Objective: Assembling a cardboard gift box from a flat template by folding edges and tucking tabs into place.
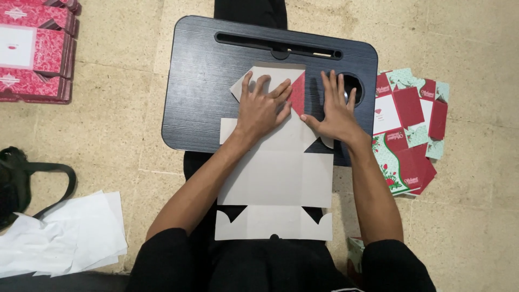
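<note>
- The flat box blank (275, 178) lies grey side up across the black lap tabletop (200, 81) and the person's lap.
- The left hand (263, 108) is spread flat, pinning the folded far panel.
- The right hand (336, 111), fingers splayed, presses beside the red flap (298, 93); its thumb seems to touch the crease.
- Firm, even pressure along the fold line would sharpen it.

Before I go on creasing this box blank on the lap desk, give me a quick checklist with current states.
1. Grey flat cardboard box blank lies printed side down: ok.
2. Left hand pressing blank flat: ok.
3. Right hand at the folded red triangular flap: ok.
4. Blank fully on the black lap desk: not ok, near end overhangs.
5. Crease sharpness: cannot tell.
6. Stack of flat printed blanks beside the desk: ok.
</note>
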